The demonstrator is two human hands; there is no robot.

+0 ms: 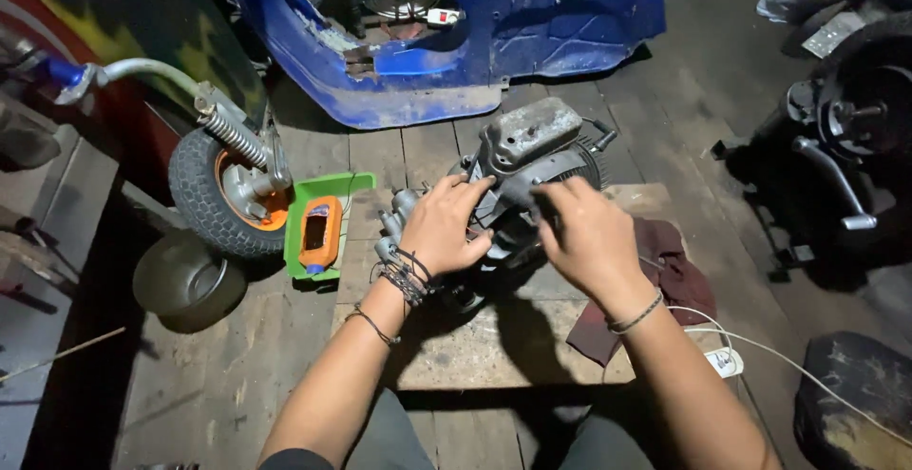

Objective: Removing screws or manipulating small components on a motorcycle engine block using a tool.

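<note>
Engine assembly [532, 171] sits on the wooden board [475, 347], long axis running lower-left to upper-right. Left hand [445, 228] grasps its left side; right hand [589, 237] rests fingers on its centre, equally near.

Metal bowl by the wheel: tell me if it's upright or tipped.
Upright: the bowl sits on the floor, open mouth up, interior visible beside the wheel.

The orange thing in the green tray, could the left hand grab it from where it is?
Probably yes. The orange tool lies in the green tray just left of the left hand, which rests on the engine. Only bare wooden floor shows between them, nothing blocking.
</note>
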